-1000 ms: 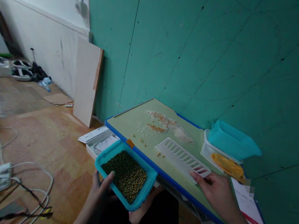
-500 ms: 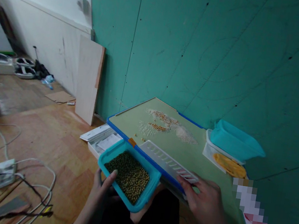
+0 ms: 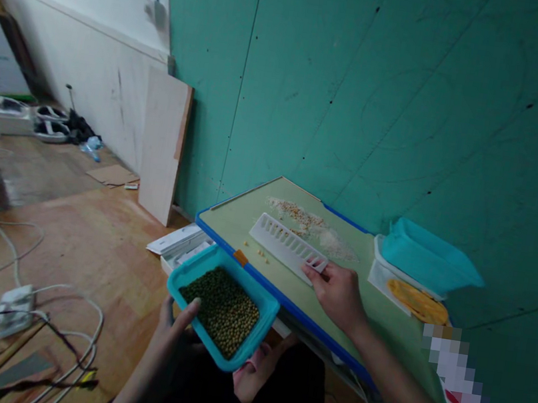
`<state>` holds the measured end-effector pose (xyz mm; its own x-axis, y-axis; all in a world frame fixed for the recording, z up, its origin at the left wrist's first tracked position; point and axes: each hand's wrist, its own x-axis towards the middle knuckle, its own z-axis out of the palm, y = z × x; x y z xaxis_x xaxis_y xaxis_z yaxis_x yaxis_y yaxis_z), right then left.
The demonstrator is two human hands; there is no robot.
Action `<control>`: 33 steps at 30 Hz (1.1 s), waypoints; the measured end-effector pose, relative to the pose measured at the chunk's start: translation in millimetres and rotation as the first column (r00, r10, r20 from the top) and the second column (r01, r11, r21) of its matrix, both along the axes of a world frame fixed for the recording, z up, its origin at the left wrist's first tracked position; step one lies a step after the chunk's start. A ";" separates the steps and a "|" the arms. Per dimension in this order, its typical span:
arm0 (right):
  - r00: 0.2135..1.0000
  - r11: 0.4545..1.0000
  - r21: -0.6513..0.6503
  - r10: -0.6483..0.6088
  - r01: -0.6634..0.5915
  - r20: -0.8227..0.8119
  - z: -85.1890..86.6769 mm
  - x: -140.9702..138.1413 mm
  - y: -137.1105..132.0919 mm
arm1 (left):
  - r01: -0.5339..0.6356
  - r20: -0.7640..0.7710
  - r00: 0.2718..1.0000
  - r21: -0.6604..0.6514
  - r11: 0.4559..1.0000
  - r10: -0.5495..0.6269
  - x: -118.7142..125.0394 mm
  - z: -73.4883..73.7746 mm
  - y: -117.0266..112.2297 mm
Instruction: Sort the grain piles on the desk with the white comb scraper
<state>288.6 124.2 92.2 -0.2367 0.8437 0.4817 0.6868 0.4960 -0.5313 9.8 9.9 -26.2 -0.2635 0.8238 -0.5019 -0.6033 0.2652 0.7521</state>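
Note:
My left hand [image 3: 180, 323] grips the near left rim of a turquoise plastic tub [image 3: 246, 353], thumb over the edge, below the table's front edge. Inside the tub lie dark green beans [image 3: 212, 294] and yellow soybeans [image 3: 235, 324], side by side. My right hand [image 3: 339, 293] pinches the right end of a white slotted plastic strip [image 3: 279, 250], held over the table top and partly hiding the scattered grains. Behind the strip spreads a pile of pale grains [image 3: 336, 244] mixed with yellow beans [image 3: 304, 217]. A few loose soybeans [image 3: 261, 253] lie by the front edge.
The green table [image 3: 374, 311] has a blue rim with an orange clip [image 3: 240, 257]. At its right are another turquoise tub [image 3: 427, 255] and a yellow cloth-like item [image 3: 416, 301]. A white box [image 3: 174, 248] sits below the left edge. Cables and a power strip [image 3: 12, 311] lie on the floor.
My right hand has moved the strip from the front edge inward over the table, towards the grain pile. The tub in my left hand has shifted slightly left and up.

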 end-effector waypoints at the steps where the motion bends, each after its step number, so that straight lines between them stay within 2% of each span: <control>1: 1.000 1.000 -0.002 0.012 -0.012 0.008 -1.0 -2.1 1.5 | 0.000 -0.002 1.000 -0.005 1.000 0.000 0.0 -0.3 0.7; 6: 0.995 0.998 -0.015 0.065 -0.065 0.072 -3.2 -6.4 -7.7 | -0.029 0.007 1.000 -0.004 1.000 0.029 2.3 -7.1 3.2; 14: 0.978 0.983 0.001 0.185 -0.186 0.097 4.1 -8.6 -40.6 | 0.023 0.024 0.999 0.011 1.000 -0.023 -2.7 -14.1 1.3; 20: 0.986 0.976 0.168 0.123 -0.141 0.110 1.2 -6.8 -36.2 | -0.009 -0.007 1.000 -0.005 1.000 0.009 1.9 -13.2 3.4; 23: 0.971 0.945 0.263 0.148 -0.195 0.189 -3.3 -17.6 -38.0 | -0.016 -0.009 1.000 -0.011 1.000 0.016 4.2 -8.6 4.0; 28: 0.919 0.854 0.363 0.285 -0.372 0.272 -11.1 -47.9 -43.1 | -0.023 0.016 1.000 -0.005 1.000 0.023 5.7 -6.5 4.4; 30: 0.925 0.862 0.365 0.259 -0.351 0.278 -11.4 -52.1 -38.3 | -0.034 0.000 0.999 -0.015 0.999 0.034 5.8 -9.7 4.8; 33: 0.962 0.932 0.307 0.117 -0.192 0.246 -5.9 -42.3 -17.7 | -0.038 -0.013 0.999 -0.010 0.999 0.038 5.8 -16.2 5.7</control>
